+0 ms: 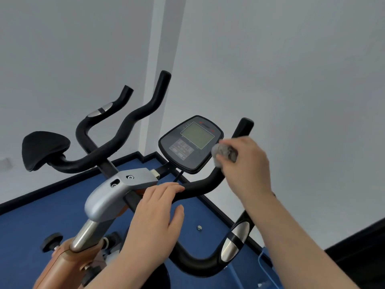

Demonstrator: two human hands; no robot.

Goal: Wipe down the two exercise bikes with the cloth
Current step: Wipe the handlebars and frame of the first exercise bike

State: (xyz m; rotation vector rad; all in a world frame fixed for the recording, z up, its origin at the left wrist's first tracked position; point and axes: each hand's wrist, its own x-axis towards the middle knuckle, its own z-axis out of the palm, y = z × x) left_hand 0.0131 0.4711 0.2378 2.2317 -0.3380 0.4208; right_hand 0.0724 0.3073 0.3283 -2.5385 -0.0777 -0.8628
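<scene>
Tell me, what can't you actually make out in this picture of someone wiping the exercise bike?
All in the head view:
- Console buttons and red lettering: too small and blurred to read.
- Cloth: mostly wrapped inside the right hand, so its full shape is hidden; motion blur softens it.
- Handlebar middle: covered by the left hand.
- Bike's lower frame and pedals: cut off by the bottom edge.
- A second bike: not identifiable.
</scene>
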